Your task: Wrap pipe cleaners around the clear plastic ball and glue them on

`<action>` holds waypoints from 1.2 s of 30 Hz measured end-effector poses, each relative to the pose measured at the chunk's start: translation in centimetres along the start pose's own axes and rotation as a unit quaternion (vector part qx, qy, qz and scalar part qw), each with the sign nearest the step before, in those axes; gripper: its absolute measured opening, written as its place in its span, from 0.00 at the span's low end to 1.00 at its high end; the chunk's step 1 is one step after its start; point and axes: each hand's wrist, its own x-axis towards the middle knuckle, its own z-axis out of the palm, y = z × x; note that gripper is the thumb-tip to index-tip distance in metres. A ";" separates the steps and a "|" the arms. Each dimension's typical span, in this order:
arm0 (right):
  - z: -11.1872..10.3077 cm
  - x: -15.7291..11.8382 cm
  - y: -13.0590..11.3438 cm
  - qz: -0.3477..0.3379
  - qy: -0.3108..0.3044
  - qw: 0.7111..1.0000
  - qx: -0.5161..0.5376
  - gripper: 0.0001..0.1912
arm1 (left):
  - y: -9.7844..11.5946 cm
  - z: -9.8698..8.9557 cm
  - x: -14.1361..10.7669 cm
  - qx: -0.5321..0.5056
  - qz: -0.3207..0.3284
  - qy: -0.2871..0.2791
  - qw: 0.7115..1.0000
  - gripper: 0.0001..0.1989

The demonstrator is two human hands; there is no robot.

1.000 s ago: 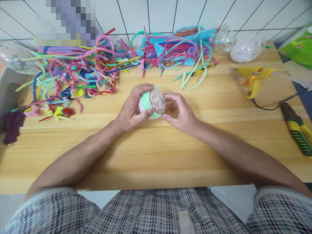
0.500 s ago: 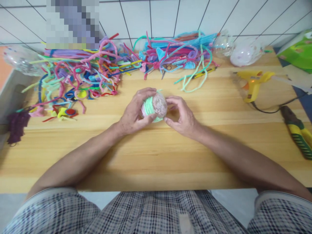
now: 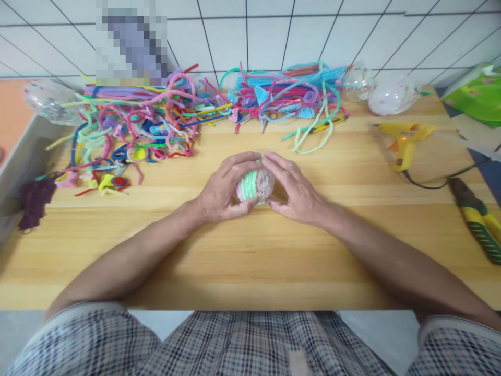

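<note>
A small round ball [image 3: 265, 184] wound with fuzzy pipe cleaner is between my hands, just above or on the wooden table. Mint-green pipe cleaner [image 3: 249, 187] bands its middle, with pale lilac at the left and a pinkish-white textured end at the right. My left hand [image 3: 226, 189] is closed around its left side, fingers over the top and thumb below. Curved over the right side is my right hand [image 3: 296, 190], its fingertips at the top edge by a green strand end and its thumb at the lower edge. The ball's underside is hidden.
Loose pipe cleaners [image 3: 133, 120] in many colours heap along the wall, with scissors [image 3: 270, 116] among them. Clear balloon-like balls [image 3: 391, 96] stand at the back right. A yellow glue gun [image 3: 405, 141] and pliers [image 3: 472, 214] lie at the right.
My right hand has closed in from the right, its fingers reaching over the ball's top edge. My left hand still holds the ball. The view has shifted slightly.
</note>
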 end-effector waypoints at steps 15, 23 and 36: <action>-0.3 0.0 0.2 -0.027 -0.009 0.999 -0.025 0.51 | -0.2 0.4 0.1 -0.017 0.025 0.015 0.999 0.39; -0.5 0.2 -0.5 -0.065 0.018 0.995 -0.075 0.50 | -0.4 0.8 0.3 -0.030 0.051 0.043 0.997 0.37; -0.2 0.0 -0.2 -0.112 0.048 0.986 -0.112 0.43 | -0.3 0.7 0.3 -0.039 0.036 0.022 0.998 0.37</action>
